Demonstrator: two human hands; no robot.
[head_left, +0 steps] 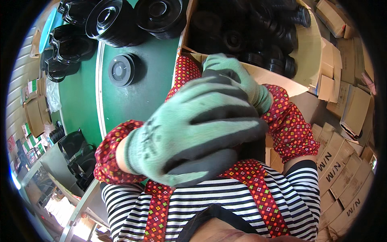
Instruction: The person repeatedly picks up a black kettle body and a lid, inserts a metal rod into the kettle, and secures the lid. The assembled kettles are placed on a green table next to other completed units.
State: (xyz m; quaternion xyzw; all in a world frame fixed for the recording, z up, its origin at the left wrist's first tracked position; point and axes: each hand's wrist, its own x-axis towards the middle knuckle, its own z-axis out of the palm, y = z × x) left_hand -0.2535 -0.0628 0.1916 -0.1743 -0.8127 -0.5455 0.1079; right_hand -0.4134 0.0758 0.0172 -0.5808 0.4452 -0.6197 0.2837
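Observation:
My left hand (pixel 193 129), in a green knitted glove with dark coated fingers, reaches across the front of my body, its fingers curved over and slightly blurred. Beyond it, my right hand (pixel 234 74) is bent inward in a matching glove, partly covered by the left. Both are closed around the same spot, and whatever lies between them is hidden. A dark patch (pixel 252 151) shows beneath the left fingers; I cannot tell what it is. Left of the hands, a black round ridged disc (pixel 121 70) lies on the green table (pixel 133 107).
Stacks of glossy black round parts (pixel 105 18) stand at the table's far side, beside shiny black jug-like pieces (pixel 72 46). An open cardboard box (pixel 278 76) full of black cylindrical parts is ahead to the right. Flattened cartons (pixel 338 181) are piled at my right.

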